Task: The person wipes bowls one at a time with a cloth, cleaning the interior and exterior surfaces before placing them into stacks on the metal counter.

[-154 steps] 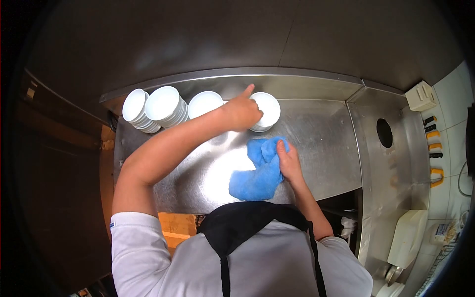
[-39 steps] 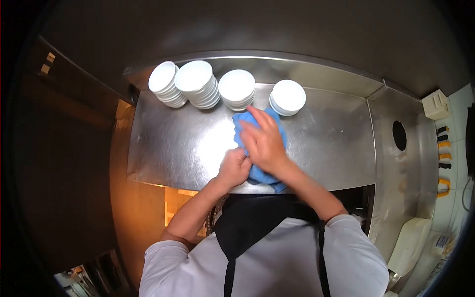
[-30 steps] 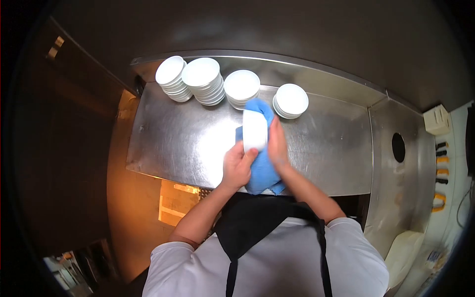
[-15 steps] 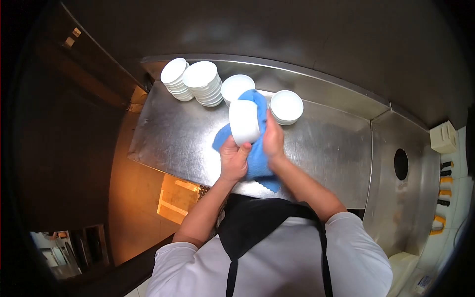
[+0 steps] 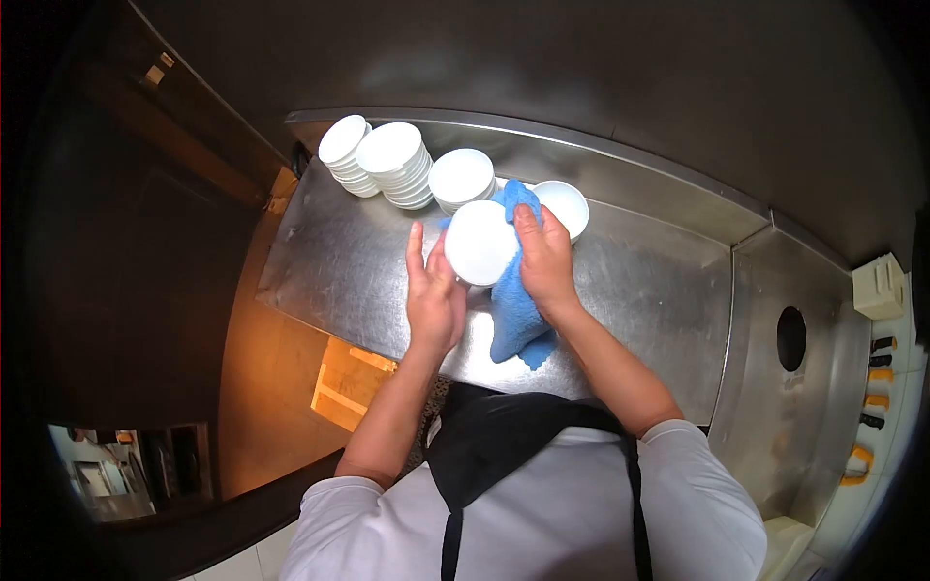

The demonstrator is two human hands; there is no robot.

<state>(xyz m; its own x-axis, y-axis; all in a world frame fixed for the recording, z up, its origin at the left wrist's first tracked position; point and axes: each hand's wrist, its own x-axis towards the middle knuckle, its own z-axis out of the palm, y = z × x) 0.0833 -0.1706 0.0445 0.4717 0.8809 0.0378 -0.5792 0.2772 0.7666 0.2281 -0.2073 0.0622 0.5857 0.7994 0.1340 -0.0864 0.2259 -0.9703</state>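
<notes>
A white bowl (image 5: pixel 481 242) is up in front of me, above the steel counter (image 5: pixel 639 300). My right hand (image 5: pixel 548 263) grips it at its right side through a blue cloth (image 5: pixel 516 315), thumb on top. The cloth's lower end hangs down toward my apron. My left hand (image 5: pixel 433 298) is open, its fingers spread upward close by the bowl's left edge. Just behind the held bowl is a stack of white bowls (image 5: pixel 461 177). Another white bowl stack (image 5: pixel 567 205) is partly hidden by my right hand and the cloth.
Two taller stacks of white dishes, one at far left (image 5: pixel 343 143) and one beside it (image 5: pixel 391 155), stand along the back ledge. A round hole (image 5: pixel 791 339) opens in the steel surface at right. Knives with yellow and black handles (image 5: pixel 877 402) line the right wall.
The bowl has turned from tilted sideways to showing its round face. My left hand has let go of it and opened, while my right hand has closed on bowl and cloth.
</notes>
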